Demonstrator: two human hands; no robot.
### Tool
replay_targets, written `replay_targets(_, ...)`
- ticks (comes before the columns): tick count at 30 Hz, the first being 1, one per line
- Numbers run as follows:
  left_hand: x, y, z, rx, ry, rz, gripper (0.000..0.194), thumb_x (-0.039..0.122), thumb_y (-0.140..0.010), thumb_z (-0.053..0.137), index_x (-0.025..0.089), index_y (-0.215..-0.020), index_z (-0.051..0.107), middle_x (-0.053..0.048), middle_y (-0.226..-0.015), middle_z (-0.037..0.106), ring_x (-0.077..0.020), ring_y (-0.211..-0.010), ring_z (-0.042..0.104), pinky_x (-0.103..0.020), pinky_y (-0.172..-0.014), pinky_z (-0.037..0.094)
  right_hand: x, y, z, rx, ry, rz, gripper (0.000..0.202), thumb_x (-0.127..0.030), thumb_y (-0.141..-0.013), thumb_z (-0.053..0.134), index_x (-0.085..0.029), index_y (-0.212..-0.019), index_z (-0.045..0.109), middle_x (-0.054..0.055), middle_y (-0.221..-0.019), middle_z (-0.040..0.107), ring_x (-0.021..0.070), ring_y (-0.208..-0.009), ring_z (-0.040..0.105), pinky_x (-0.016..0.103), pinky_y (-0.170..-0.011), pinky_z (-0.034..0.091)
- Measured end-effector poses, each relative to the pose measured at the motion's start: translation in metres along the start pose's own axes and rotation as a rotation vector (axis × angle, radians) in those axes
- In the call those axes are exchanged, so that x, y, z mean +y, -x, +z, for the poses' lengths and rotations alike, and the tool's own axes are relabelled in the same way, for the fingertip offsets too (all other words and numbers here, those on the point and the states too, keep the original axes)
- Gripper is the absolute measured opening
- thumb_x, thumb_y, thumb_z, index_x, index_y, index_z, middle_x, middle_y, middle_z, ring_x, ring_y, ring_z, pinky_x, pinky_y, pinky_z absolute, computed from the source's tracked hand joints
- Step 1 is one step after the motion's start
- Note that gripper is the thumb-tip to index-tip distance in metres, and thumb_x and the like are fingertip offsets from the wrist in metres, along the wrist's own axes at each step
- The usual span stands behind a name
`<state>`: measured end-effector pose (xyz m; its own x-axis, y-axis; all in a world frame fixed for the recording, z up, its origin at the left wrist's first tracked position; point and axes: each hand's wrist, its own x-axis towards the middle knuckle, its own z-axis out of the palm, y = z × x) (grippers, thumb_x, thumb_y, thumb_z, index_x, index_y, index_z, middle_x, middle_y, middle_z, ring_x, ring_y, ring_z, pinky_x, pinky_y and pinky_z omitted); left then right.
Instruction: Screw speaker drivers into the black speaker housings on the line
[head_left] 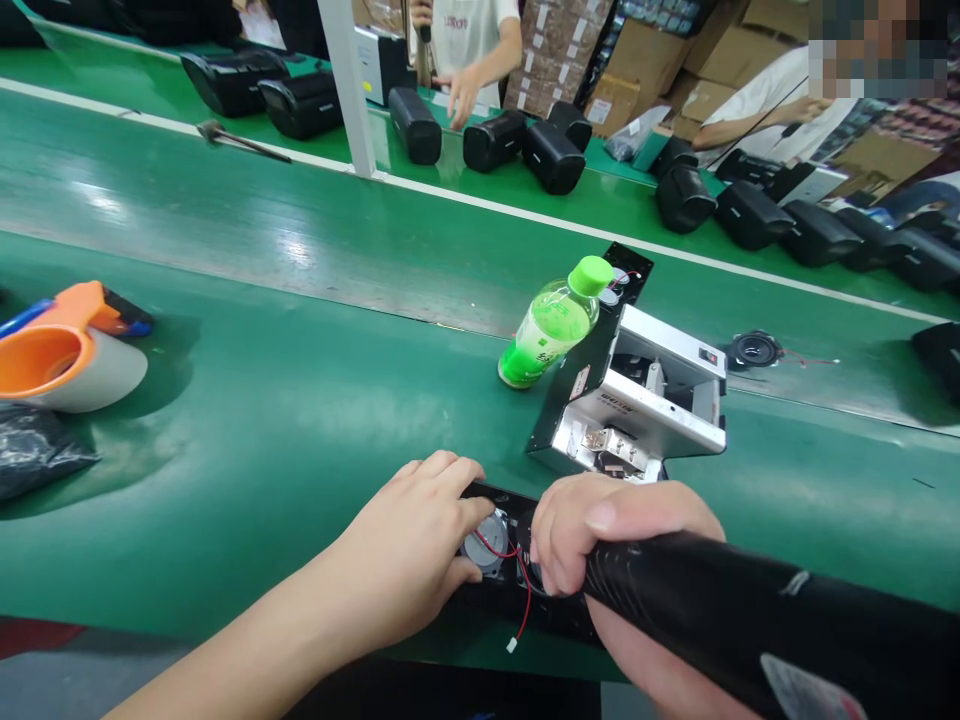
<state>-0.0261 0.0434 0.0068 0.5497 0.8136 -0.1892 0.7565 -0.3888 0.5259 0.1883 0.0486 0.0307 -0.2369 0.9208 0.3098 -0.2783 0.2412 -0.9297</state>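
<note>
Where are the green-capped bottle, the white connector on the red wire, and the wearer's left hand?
Green-capped bottle (549, 331): head view, middle of its body.
White connector (512, 645): head view, middle of its housing.
Left hand (426, 528): head view, back of the hand.

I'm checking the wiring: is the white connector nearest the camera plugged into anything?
No, the white connector sits unmated at the loose end of the red wire.

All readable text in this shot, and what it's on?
"WEI…" (tentative, rest blurred): silver machine
Bottle label: Chinese characters, too blurred to quote
Black tool sticker: unreadable
Shirt of the co-worker across the line: lettering blurred
Carton label: too small
Black cases: small pale marks, unreadable
Nothing else legible.
</note>
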Motion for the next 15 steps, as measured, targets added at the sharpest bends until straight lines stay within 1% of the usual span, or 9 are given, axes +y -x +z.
replay_targets(2,0.001,-0.001,-0.001,0.0,0.011,-0.005,0.034,0.028,-0.091,0.087,0.029,-0.124,0.078,-0.007,-0.138,0.066,-0.0323,-0.123,0.061,-0.05,-0.102,0.054,0.002,0.002,0.001,-0.071,0.006,-0.016,0.029,-0.056,-0.105,0.061,-0.036,-0.117,0.079,0.0,-0.072,0.073,0.021,-0.06,0.067,0.043,-0.067,0.056)
replay_targets(3,0.001,-0.002,-0.001,-0.002,0.012,-0.007,0.035,0.028,-0.091,0.087,0.029,-0.125,0.078,-0.007,-0.137,0.066,-0.0324,-0.123,0.061,-0.049,-0.101,0.054,0.003,0.002,0.001,-0.097,0.006,-0.013,0.026,-0.048,-0.107,0.058,-0.037,-0.118,0.079,0.0,-0.073,0.074,0.021,-0.062,0.067,0.043,-0.068,0.056)
replay_targets(4,0.002,-0.002,-0.002,-0.003,0.01,-0.008,0.035,0.028,-0.091,0.087,0.03,-0.126,0.079,-0.007,-0.136,0.066,-0.0326,-0.123,0.061,-0.049,-0.101,0.054,0.005,0.001,0.002,-0.109,0.0,-0.006,0.025,-0.045,-0.107,0.058,-0.037,-0.118,0.079,-0.001,-0.072,0.073,0.0208,-0.062,0.067,0.042,-0.067,0.055)
replay_targets(5,0.002,-0.003,-0.002,-0.007,0.006,-0.007,0.035,0.029,-0.092,0.087,0.03,-0.126,0.079,-0.008,-0.136,0.066,-0.0329,-0.124,0.061,-0.049,-0.101,0.054,0.007,0.0,0.003,-0.11,-0.003,-0.009,0.023,-0.045,-0.106,0.061,-0.036,-0.117,0.079,-0.001,-0.07,0.073,0.0207,-0.061,0.066,0.041,-0.064,0.055)
replay_targets(9,0.003,-0.004,-0.004,-0.025,-0.019,-0.008,0.028,0.031,-0.091,0.088,0.031,-0.119,0.082,-0.008,-0.133,0.065,-0.0348,-0.125,0.06,-0.05,-0.101,0.053,0.015,-0.004,0.008,-0.07,0.012,-0.042,0.032,-0.058,-0.099,0.07,-0.032,-0.114,0.079,0.0,-0.066,0.071,0.0208,-0.056,0.063,0.037,-0.056,0.052)
replay_targets(11,0.003,-0.004,-0.004,-0.024,-0.025,-0.013,0.029,0.032,-0.09,0.09,0.03,-0.118,0.082,-0.009,-0.133,0.065,-0.0354,-0.126,0.06,-0.05,-0.101,0.053,0.019,-0.006,0.009,-0.042,0.024,-0.05,0.041,-0.065,-0.095,0.073,-0.029,-0.112,0.079,0.001,-0.065,0.07,0.0209,-0.055,0.063,0.037,-0.054,0.053)
replay_targets(13,0.003,-0.003,-0.004,-0.014,-0.037,-0.011,0.034,0.031,-0.089,0.091,0.028,-0.121,0.081,-0.009,-0.132,0.065,-0.0355,-0.125,0.06,-0.05,-0.1,0.054,0.024,-0.009,0.008,-0.025,0.014,-0.08,0.06,-0.082,-0.087,0.072,-0.027,-0.108,0.079,0.0,-0.063,0.068,0.0203,-0.051,0.062,0.036,-0.05,0.052)
replay_targets(15,0.003,-0.002,-0.003,0.0,-0.052,-0.006,0.037,0.031,-0.089,0.091,0.027,-0.124,0.08,-0.01,-0.132,0.066,-0.0354,-0.124,0.061,-0.05,-0.099,0.055,0.029,-0.013,0.007,-0.03,-0.018,-0.126,0.079,-0.098,-0.077,0.064,-0.026,-0.106,0.079,-0.001,-0.06,0.067,0.0191,-0.045,0.06,0.034,-0.045,0.05)
